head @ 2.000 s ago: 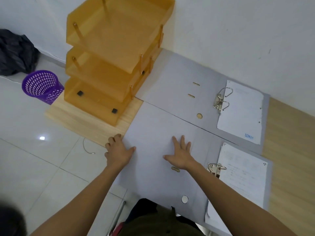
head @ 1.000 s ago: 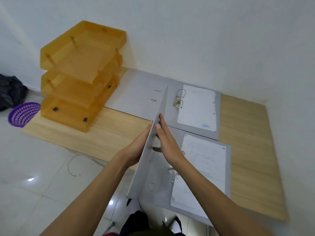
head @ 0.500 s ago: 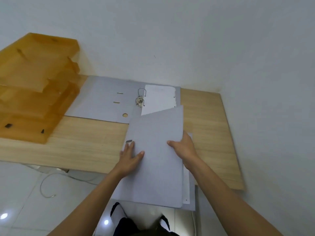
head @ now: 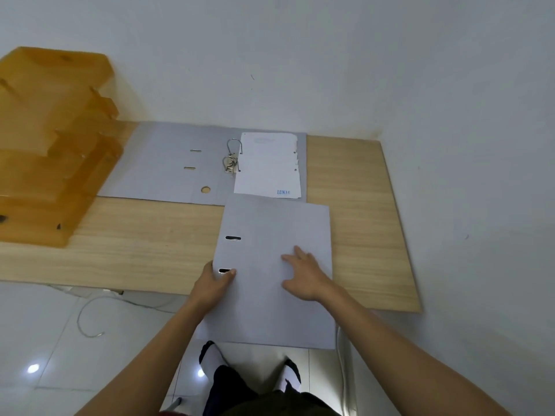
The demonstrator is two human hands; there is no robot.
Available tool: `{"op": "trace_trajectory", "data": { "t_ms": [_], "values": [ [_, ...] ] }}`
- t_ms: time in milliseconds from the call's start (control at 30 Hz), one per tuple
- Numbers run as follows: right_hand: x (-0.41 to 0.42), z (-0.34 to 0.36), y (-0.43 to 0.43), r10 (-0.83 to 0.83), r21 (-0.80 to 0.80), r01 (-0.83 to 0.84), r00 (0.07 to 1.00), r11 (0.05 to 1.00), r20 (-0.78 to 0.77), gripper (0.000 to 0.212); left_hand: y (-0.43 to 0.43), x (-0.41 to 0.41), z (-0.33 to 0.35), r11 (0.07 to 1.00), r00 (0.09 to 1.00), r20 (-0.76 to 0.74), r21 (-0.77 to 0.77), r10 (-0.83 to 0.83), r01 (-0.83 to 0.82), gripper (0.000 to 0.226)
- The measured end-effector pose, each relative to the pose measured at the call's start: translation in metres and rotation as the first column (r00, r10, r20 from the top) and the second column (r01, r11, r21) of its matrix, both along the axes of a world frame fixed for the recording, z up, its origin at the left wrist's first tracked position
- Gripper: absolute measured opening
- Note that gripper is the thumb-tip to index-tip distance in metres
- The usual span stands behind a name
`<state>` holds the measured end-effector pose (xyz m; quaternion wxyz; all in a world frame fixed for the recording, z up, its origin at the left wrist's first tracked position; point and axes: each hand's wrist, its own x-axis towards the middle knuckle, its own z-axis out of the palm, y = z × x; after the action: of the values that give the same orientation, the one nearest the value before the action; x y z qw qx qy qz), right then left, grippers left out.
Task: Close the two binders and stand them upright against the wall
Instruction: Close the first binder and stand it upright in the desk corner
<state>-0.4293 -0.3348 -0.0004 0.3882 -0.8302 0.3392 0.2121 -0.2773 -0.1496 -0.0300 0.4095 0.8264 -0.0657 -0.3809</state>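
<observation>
The near grey binder (head: pixel 270 232) lies closed and flat on the wooden desk (head: pixel 135 244), its front end overhanging the desk edge. My left hand (head: pixel 214 283) grips its spine edge, thumb on top by the lower slot. My right hand (head: pixel 303 273) rests flat on the cover with fingers spread. Behind it the far grey binder (head: pixel 168 166) lies open against the wall, its metal ring mechanism (head: pixel 231 159) up and white sheets (head: pixel 268 165) on its right half.
An orange stacked paper tray (head: pixel 51 145) stands at the desk's left end. White walls (head: pixel 300 55) bound the desk at the back and right. Bare wood lies right of the binders. Below are tiled floor, a loose cable (head: pixel 87 322) and my feet.
The near binder's cover swung over from open to fully shut and now lies flat. My right hand moved from its edge onto the cover; my left hand shifted to the spine.
</observation>
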Motion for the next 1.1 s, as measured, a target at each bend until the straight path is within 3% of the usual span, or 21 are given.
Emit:
{"op": "trace_trajectory", "data": {
  "t_ms": [200,367,467,600,767,867,967,1033,1100],
  "values": [
    [-0.028,-0.030,0.003,0.038,0.047,-0.031,0.989,0.998,-0.143,0.090,-0.003,-0.009,-0.004,0.996,0.998,0.023,0.056,-0.067,0.065,0.075],
    [-0.030,-0.029,-0.002,-0.059,0.148,0.071,0.995,0.986,-0.080,0.086,-0.005,-0.005,-0.006,0.999,0.999,-0.004,0.017,-0.038,0.038,0.068],
    [-0.027,-0.026,-0.004,-0.176,0.226,0.181,0.984,0.957,-0.039,0.081,-0.007,0.000,-0.005,0.994,0.992,-0.079,-0.037,0.102,-0.105,0.065],
    [-0.029,-0.018,-0.009,-0.316,0.298,0.303,0.949,0.905,-0.005,0.075,-0.018,-0.006,0.015,0.964,0.933,-0.289,-0.089,0.214,-0.249,0.061],
    [-0.029,0.001,-0.019,-0.563,0.425,0.485,0.823,0.764,0.073,0.072,-0.055,-0.032,0.060,0.910,0.845,-0.535,-0.358,-0.014,-0.211,0.066],
    [-0.036,0.011,-0.025,-0.654,0.468,0.526,0.739,0.710,0.162,0.073,-0.085,-0.051,0.091,0.897,0.778,-0.612,-0.412,-0.142,-0.161,0.066],
    [-0.036,0.019,-0.028,-0.689,0.488,0.539,0.696,0.687,0.201,0.088,-0.103,-0.063,0.108,0.881,0.769,-0.583,-0.470,-0.261,-0.057,0.057],
    [-0.040,0.021,-0.039,-0.754,0.575,0.552,0.630,0.604,0.187,0.107,-0.118,-0.070,0.120,0.873,0.775,-0.536,-0.485,-0.335,0.042,0.052],
    [-0.045,0.032,-0.052,-0.781,0.637,0.513,0.575,0.575,0.243,0.099,-0.132,-0.075,0.136,0.854,0.783,-0.470,-0.499,-0.408,0.146,0.051]
  ]
}}
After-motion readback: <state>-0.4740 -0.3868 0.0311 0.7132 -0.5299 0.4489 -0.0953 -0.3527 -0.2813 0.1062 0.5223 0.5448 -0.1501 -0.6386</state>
